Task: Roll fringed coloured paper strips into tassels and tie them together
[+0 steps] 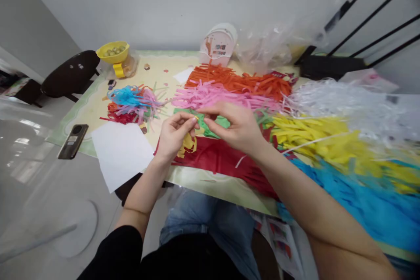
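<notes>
My left hand (pixel 177 133) is closed in a pinch over the near part of the table, and a bit of yellow shows at its fingertips. Yellow strips (pixel 187 146) hang just below those fingers. Close on the right, my right hand (pixel 234 124) has its thumb and fingers drawn together; whatever lies between them is too small to make out. Beneath both hands lies a dark red sheet (pixel 210 155) with a fringed right end. Green strips (pixel 213 127) and pink strips (pixel 226 96) lie just beyond the hands.
Orange strips (pixel 239 81) lie at the back; yellow fringe (pixel 321 142), white strips (pixel 354 100) and blue fringe (pixel 354 197) spread right. Tied multicoloured tassels (pixel 129 100), white paper (pixel 121 151) and a phone (pixel 72 141) lie left. A black router (pixel 331 68) stands back right.
</notes>
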A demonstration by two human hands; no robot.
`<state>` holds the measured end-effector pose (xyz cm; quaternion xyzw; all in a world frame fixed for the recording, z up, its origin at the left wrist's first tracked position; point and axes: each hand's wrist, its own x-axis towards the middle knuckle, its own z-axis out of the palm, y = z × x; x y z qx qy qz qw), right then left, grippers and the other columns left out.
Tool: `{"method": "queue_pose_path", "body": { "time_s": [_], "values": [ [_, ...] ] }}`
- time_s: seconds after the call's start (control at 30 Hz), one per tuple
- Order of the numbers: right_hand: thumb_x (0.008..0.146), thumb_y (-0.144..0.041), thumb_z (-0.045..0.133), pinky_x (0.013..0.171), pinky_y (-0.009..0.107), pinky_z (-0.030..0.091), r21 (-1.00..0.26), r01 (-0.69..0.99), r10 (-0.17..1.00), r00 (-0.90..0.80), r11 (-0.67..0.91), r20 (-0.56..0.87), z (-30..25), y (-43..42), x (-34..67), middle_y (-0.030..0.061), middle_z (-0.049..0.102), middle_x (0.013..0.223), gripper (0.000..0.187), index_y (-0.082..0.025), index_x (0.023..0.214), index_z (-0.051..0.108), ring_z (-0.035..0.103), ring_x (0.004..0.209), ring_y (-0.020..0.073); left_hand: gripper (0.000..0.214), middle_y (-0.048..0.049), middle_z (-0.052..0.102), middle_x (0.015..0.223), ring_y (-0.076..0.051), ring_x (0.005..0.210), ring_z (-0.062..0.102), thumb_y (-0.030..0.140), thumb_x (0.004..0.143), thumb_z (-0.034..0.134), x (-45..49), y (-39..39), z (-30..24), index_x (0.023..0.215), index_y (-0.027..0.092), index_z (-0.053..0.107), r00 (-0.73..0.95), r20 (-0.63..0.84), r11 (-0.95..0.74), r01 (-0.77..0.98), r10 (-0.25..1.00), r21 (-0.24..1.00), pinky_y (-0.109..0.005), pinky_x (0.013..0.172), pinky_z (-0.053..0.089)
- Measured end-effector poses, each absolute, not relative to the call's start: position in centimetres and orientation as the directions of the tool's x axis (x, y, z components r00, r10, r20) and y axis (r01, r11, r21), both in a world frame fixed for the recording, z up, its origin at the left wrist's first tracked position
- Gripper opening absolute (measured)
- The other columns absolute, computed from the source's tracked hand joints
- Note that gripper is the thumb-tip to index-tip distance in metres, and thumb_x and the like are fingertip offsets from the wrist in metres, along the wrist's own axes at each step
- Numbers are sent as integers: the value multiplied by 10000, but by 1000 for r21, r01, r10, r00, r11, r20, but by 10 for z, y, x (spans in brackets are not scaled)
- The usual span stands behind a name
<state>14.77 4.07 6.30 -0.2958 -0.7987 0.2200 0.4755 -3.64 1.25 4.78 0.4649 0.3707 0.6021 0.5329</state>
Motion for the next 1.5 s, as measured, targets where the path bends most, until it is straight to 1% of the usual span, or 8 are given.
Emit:
{"method": "queue_pose_path", "body": {
  "time_s": [0.1,0.4,0.57,0.83,0.93,1.07,1.3,1.5],
  "values": [
    [990,-239,644,807,313,590,-460,324,563,-450,826,693,66,14,166,41,811,987,182,-249,1107,783,747,872,179,417,-16,718,653,-58,489,555,493,680,960,-24,-2,56,743,144,742,148,111,-59,-314,983,948,-189,529,469],
    [1028,-194,576,785,354,579,-264,489,517,-506,831,690,53,-40,200,62,769,923,163,-247,1062,727,725,849,220,465,-48,729,656,-56,495,519,504,577,1004,1,-33,42,686,132,747,380,-60,191,-318,923,928,-215,532,422],
    [1014,-200,602,751,349,579,-329,490,564,-472,807,678,46,-52,207,49,771,919,112,-248,1020,703,731,840,220,432,-45,743,704,-75,588,598,504,637,976,8,-52,37,770,133,799,339,-13,109,-267,941,958,-221,623,474],
    [997,-193,617,814,379,609,-384,528,617,-384,757,687,48,-61,206,52,797,938,143,-259,963,739,757,884,228,439,-18,692,625,-64,531,543,517,622,981,14,-54,40,728,140,783,286,7,70,-259,958,963,-209,563,432],
    [967,-222,672,796,355,622,-581,418,706,-267,699,656,47,-63,205,31,802,927,86,-258,964,751,760,855,205,416,6,664,609,-63,539,526,515,623,982,18,-56,43,720,163,781,239,78,-8,-281,968,960,-205,563,423],
    [881,-344,799,738,331,640,-855,122,864,-62,503,500,41,-66,202,4,789,864,112,-255,936,760,750,775,183,364,-1,695,668,-79,585,564,504,698,945,23,-65,48,760,180,790,148,165,-130,-224,975,966,-215,609,462],
    [776,-500,901,690,302,636,-899,-68,902,30,432,431,35,-70,193,3,768,776,288,-244,812,774,732,707,165,214,-35,753,769,-111,671,646,380,821,868,27,-74,49,797,179,800,129,289,-278,-97,949,956,-236,710,524],
    [732,-584,907,672,319,629,-918,-80,921,10,389,390,28,-66,196,14,758,749,361,-249,791,788,719,686,178,75,-42,784,809,-150,764,701,268,815,850,30,-78,48,794,201,824,74,370,-375,88,926,923,-254,780,542]
  ]
}}
